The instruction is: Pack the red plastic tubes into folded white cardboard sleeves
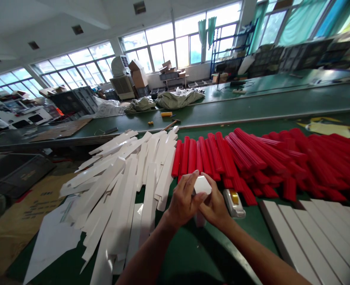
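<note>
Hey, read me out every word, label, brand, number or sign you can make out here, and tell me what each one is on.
None can be read.
Brown cardboard at lower left: rows of dark print, too blurred to read.
Dark crate beyond it: faint marks, too blurred to read.
White box in the hands: no lettering visible on its top end.

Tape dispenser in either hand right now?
No, the left hand and right hand are both around the white box, while the tape dispenser lies on the green table.
</note>
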The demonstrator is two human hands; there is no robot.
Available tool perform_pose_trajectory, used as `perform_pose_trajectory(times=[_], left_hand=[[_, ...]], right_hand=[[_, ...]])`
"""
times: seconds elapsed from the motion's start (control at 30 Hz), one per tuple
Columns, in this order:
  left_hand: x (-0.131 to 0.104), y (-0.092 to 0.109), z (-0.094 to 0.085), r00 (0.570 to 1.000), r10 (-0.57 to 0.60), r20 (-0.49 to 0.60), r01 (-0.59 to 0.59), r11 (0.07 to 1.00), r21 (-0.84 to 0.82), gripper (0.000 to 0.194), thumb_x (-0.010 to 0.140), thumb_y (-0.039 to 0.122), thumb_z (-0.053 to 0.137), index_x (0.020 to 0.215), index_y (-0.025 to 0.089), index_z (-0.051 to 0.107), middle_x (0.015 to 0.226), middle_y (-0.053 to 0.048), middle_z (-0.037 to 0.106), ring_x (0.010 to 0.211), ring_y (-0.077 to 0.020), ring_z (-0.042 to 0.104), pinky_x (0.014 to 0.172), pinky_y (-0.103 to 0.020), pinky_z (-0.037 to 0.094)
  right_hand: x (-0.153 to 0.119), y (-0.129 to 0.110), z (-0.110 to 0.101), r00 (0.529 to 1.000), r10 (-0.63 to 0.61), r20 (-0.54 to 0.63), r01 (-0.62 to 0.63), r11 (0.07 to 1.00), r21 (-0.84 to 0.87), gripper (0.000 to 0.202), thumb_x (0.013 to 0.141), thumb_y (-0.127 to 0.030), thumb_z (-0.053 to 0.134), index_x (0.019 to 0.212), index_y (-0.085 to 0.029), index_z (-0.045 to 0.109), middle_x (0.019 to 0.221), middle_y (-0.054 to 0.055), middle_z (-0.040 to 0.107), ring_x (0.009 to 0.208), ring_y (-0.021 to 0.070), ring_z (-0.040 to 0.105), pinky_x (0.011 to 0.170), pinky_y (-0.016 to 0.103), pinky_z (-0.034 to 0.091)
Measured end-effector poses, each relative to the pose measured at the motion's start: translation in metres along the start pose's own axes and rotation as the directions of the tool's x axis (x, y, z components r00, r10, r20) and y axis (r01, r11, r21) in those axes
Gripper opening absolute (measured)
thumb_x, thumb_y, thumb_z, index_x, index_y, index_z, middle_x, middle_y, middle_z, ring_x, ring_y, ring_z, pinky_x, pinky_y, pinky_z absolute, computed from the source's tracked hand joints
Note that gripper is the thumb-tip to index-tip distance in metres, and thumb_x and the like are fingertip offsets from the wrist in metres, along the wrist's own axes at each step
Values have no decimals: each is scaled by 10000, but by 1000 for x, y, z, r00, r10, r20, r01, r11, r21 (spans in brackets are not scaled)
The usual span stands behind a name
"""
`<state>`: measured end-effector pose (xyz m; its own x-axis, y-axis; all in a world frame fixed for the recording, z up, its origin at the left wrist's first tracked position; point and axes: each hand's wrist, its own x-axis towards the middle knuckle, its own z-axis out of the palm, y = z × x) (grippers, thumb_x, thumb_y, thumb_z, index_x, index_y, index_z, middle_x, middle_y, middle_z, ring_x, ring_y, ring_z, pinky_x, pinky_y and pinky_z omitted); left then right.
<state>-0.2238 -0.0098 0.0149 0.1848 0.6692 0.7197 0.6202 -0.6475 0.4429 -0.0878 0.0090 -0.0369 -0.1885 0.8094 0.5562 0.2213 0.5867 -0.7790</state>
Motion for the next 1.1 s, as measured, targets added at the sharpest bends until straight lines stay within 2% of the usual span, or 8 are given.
perform_pose_trajectory(times=[0.17, 0.33, 0.47, 0.6, 0.7, 0.83, 0.97, 1.1], left_hand=[[8, 3, -16, 992, -37, 121, 28, 997, 73, 391, 971, 264, 465, 1346, 161, 510, 1022, -111, 621, 925, -192, 609, 808, -342, 545], [18, 12, -27, 961, -84, 264, 51, 990, 129, 374, 981, 295, 440, 1321, 181, 545, 1055, -109, 621, 950, -191, 637, 843, -348, 555], [31, 15, -38, 927, 52, 370, -104, 987, 123, 354, 996, 245, 378, 1296, 154, 540, 1269, -122, 614, 1214, -218, 572, 1031, -393, 490], [33, 12, -40, 881, 94, 465, -213, 954, 212, 396, 1000, 266, 365, 1349, 116, 473, 1372, -152, 558, 1313, -242, 501, 1057, -426, 474], [28, 8, -32, 882, 92, 463, -259, 914, 312, 437, 989, 293, 400, 1377, 98, 443, 1389, -181, 537, 1341, -283, 465, 1044, -467, 479], [21, 4, -21, 901, 183, 392, -324, 887, 330, 406, 970, 196, 407, 1350, 63, 467, 1381, -197, 539, 1357, -283, 440, 1072, -468, 454], [15, 1, -18, 916, 160, 369, -297, 887, 355, 410, 957, 198, 437, 1349, 86, 483, 1414, -211, 498, 1288, -300, 498, 1012, -471, 498], [9, -3, -14, 932, 137, 336, -262, 895, 360, 432, 942, 193, 475, 1368, 120, 481, 1416, -195, 501, 1226, -301, 531, 971, -465, 520]], right_hand=[[0, 0, 5, 1000, -19, 8, 20, 993, -114, 609, 827, -291, 585, 1368, -154, 342, 1230, 171, 599, 1037, 256, 657, 863, 383, 560], [2, -1, 3, 998, -7, 65, 11, 998, -60, 611, 815, -286, 602, 1344, -154, 327, 1194, 161, 617, 1022, 243, 668, 846, 351, 570], [8, -1, 3, 995, -40, 94, 43, 999, -30, 606, 797, -272, 599, 1328, -149, 334, 1175, 151, 622, 1030, 239, 662, 825, 323, 572], [15, 0, 2, 987, -57, 149, 56, 998, 5, 567, 796, -292, 581, 1292, -144, 351, 1136, 145, 630, 967, 234, 672, 784, 324, 574], [18, 0, 1, 983, -61, 173, 52, 997, 53, 538, 787, -298, 584, 1256, -158, 359, 1101, 131, 634, 936, 233, 673, 775, 333, 571], [21, 0, 2, 985, -71, 158, 59, 995, 81, 482, 789, -260, 587, 1217, -185, 378, 1102, 116, 620, 948, 221, 662, 763, 314, 564], [23, -2, 2, 981, -115, 157, 100, 990, 100, 578, 792, -228, 591, 1314, -181, 347, 1182, 128, 583, 1095, 234, 613, 896, 345, 532], [9, 13, -17, 954, -147, 262, 139, 989, 47, 711, 756, -322, 686, 1376, -178, 370, 1335, 149, 510, 1252, 271, 498, 1044, 417, 435]])
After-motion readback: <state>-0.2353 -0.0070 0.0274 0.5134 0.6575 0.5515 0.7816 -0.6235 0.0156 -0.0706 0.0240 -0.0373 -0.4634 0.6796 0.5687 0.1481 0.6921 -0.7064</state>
